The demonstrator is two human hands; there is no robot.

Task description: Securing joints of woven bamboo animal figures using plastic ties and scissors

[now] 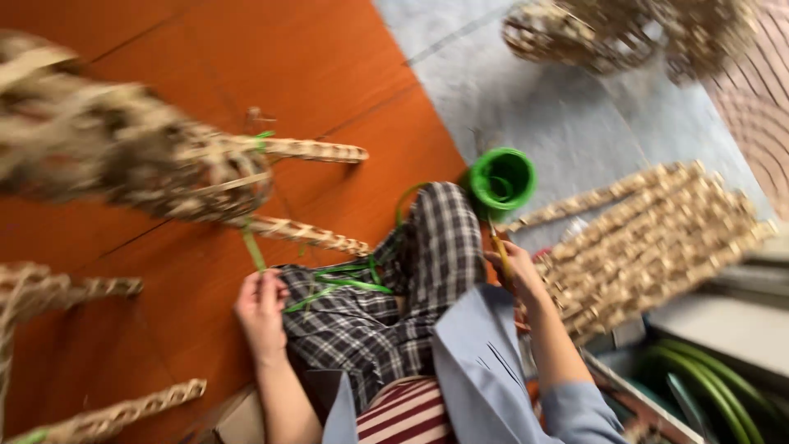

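Observation:
My left hand pinches a thin green strip that runs up toward a woven straw frame with long woven legs. More green strips lie across my checked trousers. My right hand is closed on a thin yellowish stick-like tool, just below a green spool of strip. The view is blurred by motion.
A pile of woven straw pieces lies right of my right hand. More woven items sit at the top right on grey floor. Other woven legs lie on the orange floor at left. Green hose-like tubes are at the lower right.

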